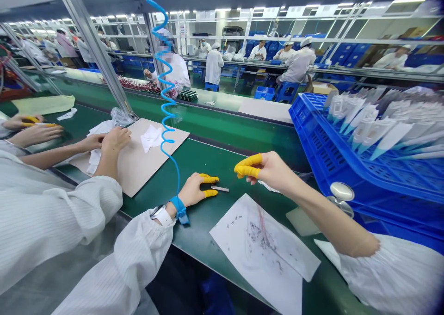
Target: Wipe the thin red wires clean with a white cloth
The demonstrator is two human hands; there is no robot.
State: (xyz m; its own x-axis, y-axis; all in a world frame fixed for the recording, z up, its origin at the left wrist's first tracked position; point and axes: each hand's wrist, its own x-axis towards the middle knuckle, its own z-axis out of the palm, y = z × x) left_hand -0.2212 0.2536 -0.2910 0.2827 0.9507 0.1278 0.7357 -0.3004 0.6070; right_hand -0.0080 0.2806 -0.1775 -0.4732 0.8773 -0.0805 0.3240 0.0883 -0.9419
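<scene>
My left hand (196, 189), with yellow finger covers and a blue wrist strap, rests on the green table at centre. Its thumb and forefinger are around one end of a small flat metallic piece (220, 188). To the right, my right hand (263, 169) is raised over the table, its yellow-covered fingertips pressed together; anything between them is too small to make out. Below my hands lies a white sheet (229, 248) with small dark bits and thin reddish wires (262, 227) on it.
A blue crate (312, 144) with many white-and-blue pieces stands at the right, round metal discs (342, 191) beside it. A coiled blue cord (168, 100) hangs to my left wrist. Co-workers' hands (116, 141) work over a beige board (147, 167) at the left.
</scene>
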